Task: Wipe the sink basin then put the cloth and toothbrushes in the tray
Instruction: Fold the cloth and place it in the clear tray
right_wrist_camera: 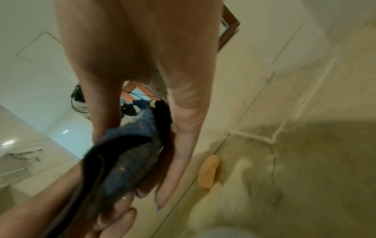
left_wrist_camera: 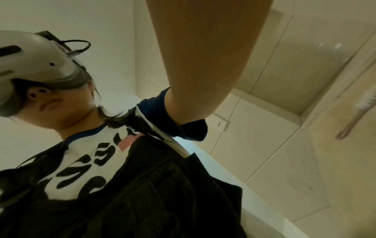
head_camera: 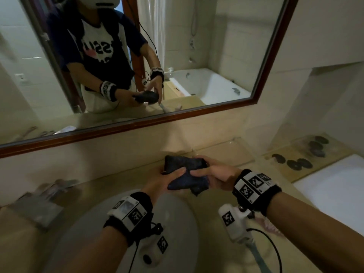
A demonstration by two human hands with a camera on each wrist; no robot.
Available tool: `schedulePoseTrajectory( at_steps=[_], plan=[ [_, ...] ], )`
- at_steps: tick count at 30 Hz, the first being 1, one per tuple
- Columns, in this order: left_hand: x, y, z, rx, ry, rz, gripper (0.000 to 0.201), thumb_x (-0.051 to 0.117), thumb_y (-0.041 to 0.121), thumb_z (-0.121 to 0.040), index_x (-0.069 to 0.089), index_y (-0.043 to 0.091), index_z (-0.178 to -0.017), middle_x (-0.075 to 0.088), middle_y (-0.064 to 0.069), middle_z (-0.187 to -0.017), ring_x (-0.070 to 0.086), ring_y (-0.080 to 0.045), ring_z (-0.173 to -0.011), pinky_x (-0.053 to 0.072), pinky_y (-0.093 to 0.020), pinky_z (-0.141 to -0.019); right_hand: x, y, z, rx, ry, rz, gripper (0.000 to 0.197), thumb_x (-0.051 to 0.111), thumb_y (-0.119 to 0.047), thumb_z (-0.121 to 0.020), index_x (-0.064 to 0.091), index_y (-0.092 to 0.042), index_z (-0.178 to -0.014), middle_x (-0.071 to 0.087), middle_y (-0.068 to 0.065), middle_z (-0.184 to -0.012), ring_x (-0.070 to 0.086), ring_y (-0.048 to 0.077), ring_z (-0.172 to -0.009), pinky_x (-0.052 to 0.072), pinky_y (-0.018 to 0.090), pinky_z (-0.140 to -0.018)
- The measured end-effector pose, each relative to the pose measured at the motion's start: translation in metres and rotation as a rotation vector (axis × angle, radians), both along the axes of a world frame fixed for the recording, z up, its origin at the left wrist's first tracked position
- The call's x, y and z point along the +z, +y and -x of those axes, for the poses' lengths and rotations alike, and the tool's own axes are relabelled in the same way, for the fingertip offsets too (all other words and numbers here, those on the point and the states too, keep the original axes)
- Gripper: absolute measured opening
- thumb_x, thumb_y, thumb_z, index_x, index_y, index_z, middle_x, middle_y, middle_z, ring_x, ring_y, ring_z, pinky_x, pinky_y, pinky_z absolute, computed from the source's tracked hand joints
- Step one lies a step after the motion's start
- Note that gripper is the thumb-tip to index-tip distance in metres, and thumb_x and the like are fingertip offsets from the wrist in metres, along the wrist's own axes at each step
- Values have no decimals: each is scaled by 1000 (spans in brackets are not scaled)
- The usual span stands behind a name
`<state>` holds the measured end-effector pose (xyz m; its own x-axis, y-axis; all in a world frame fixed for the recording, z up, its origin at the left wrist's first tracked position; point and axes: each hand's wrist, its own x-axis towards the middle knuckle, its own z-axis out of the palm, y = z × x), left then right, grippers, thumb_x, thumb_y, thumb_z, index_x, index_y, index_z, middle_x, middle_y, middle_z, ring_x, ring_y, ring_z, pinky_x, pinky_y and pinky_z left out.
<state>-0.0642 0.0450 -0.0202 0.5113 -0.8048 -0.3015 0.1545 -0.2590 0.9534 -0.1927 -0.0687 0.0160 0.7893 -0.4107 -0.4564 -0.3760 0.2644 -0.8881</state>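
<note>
Both hands hold a bunched dark blue cloth [head_camera: 187,171] above the counter, just behind the grey round sink basin [head_camera: 177,215]. My left hand [head_camera: 171,177] grips its near left side; my right hand [head_camera: 204,172] pinches its right side. In the right wrist view the right hand [right_wrist_camera: 138,164] has thumb and fingers around the cloth [right_wrist_camera: 122,173], with left fingertips [right_wrist_camera: 122,215] below. A clear tray [head_camera: 243,149] sits behind the hands. A teal toothbrush handle [head_camera: 257,257] and a pink toothbrush [head_camera: 271,226] lie under my right wrist. The left wrist view shows my forearm, not the hand.
A metal faucet [head_camera: 39,201] stands left of the basin. A flat tray with dark stones [head_camera: 307,154] sits at the far right. An orange oblong piece [right_wrist_camera: 209,172] lies on the counter. A white-bristled brush [left_wrist_camera: 356,116] lies on the beige surface. A framed mirror [head_camera: 137,127] lines the wall.
</note>
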Motion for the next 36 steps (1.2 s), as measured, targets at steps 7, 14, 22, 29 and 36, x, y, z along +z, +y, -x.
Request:
schedulePoseTrajectory(
  at_steps=[7,14,22,29,36],
  plan=[
    [-5,-102,28,-69,-271,-165,32,73,18,-81,60,20,-111,69,-8,-112,65,-16,-87,53,-35,-82,-5,-107,25,-51,60,261,92,58,20,-80,13,-18,-151,38,18,-146,43,34,-131,44,45,-102],
    [-7,-166,38,-21,-416,-324,81,63,24,-89,11,13,-150,52,-12,-139,54,-30,-121,48,-11,-71,-29,-174,13,0,88,502,70,58,13,-84,29,-8,-143,46,15,-131,48,26,-122,48,18,-82],
    [-36,-203,38,-104,-452,-542,74,67,28,-86,29,9,-146,43,-9,-147,45,-24,-133,40,-25,-103,-66,-211,-2,264,342,819,44,54,-13,-93,45,-7,-136,51,14,-138,49,28,-125,38,34,-107],
    [-66,-206,42,-228,-598,-652,74,70,27,-81,35,10,-144,51,-11,-140,52,-26,-126,46,-34,-105,-101,-216,9,310,414,744,56,63,-17,-88,40,-12,-139,55,10,-134,54,26,-121,45,33,-102],
    [-73,-202,44,-330,-1029,-621,66,59,29,-88,29,24,-146,25,-1,-149,36,-24,-133,33,-33,-113,-105,-218,8,387,444,760,55,65,-16,-87,42,-15,-137,54,10,-134,53,26,-121,43,28,-98]
  ],
)
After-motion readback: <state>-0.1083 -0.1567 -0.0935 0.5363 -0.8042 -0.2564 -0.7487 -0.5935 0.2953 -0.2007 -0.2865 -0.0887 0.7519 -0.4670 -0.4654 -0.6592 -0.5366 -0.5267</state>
